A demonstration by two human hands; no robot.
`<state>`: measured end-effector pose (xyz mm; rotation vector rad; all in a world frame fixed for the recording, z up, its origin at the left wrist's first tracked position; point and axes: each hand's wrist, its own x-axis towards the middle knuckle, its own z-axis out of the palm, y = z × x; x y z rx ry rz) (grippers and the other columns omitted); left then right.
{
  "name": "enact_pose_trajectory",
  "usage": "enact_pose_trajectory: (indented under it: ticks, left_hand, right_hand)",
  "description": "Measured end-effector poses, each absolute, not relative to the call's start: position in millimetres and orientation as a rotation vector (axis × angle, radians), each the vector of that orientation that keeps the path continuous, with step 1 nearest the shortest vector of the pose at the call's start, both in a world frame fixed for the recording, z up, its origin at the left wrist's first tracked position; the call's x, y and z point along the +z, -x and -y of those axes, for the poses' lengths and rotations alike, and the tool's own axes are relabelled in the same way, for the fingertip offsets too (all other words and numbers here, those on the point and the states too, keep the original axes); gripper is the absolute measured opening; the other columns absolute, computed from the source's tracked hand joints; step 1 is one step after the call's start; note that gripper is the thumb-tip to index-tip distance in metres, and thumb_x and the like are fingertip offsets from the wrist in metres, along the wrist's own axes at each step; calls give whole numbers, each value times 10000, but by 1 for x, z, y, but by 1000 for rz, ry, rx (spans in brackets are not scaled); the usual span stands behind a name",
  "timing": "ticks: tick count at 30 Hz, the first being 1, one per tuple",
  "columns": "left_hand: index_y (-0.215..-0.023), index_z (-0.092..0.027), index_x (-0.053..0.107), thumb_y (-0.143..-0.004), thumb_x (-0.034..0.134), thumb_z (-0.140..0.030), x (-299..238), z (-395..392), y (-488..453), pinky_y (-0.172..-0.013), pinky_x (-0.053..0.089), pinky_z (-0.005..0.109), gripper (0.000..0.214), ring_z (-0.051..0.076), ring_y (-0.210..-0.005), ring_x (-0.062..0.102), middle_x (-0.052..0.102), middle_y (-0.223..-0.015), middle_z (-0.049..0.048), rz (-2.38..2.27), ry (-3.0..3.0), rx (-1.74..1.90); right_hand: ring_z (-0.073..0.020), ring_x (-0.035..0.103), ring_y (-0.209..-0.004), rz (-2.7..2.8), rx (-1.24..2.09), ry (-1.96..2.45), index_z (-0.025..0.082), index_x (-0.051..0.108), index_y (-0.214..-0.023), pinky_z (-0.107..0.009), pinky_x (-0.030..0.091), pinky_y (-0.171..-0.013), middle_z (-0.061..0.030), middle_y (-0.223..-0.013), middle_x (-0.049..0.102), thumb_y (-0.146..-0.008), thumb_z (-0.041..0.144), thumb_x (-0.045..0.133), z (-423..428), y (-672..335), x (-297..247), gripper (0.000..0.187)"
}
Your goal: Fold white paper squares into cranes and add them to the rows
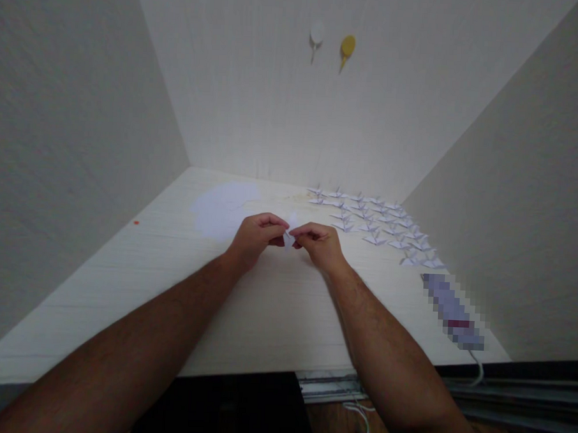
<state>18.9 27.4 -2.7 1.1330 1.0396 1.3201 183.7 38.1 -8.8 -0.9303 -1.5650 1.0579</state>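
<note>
Both of my hands meet over the middle of the pale wooden desk [275, 318]. My left hand [256, 236] and my right hand [320, 241] each pinch a small folded piece of white paper [290, 231] held between them, just above the desk top. The fingers of both hands are curled closed on the paper. Most of the paper is hidden behind my fingertips.
Several small folded paper cranes [379, 223] lie in rows at the back right of the desk. A stack of white paper sheets [225, 207] lies at the back left. A blurred-out flat object [452, 310] with a cable rests at the right edge. Walls enclose three sides; two hooks [331, 47] hang on the far wall.
</note>
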Motion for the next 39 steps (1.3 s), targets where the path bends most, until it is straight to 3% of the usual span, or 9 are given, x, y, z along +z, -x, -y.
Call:
enact_pose_trajectory:
  ticks: [8,12,19,39]
  left_hand:
    - [-747,-163,571,-590,766,-219,-3,-28,-18,-570,528,276,257,123,-528,612,628,-592,-20,-1084,-1172,1360]
    - [-842,-171,581,-608,739,-198,-2,-28,-18,-583,513,256,283,122,-569,623,642,-642,-23,-1122,-1278,1425]
    - [-923,-172,609,-631,724,-214,-2,-27,-20,-639,509,245,316,122,-645,636,660,-717,-9,-1090,-1405,1421]
    - [-890,-175,593,-618,737,-220,-1,-25,-21,-631,500,246,312,116,-642,629,653,-724,-17,-1132,-1404,1367]
  right_hand:
    - [-118,628,-585,1559,1092,908,191,693,-781,-260,516,-590,7,-649,674,-687,229,647,-39,-183,-11,112]
    - [-142,666,-606,1397,1174,942,200,601,-901,-251,519,-558,33,-642,664,-677,292,690,-39,-182,-8,258]
    - [-112,598,-509,1435,1149,1074,158,636,-688,-232,484,-512,-20,-581,661,-678,401,726,-41,-182,-9,259]
    - [-94,541,-483,1489,1031,1073,171,593,-656,-195,392,-454,15,-543,615,-678,288,679,-39,-177,-8,147]
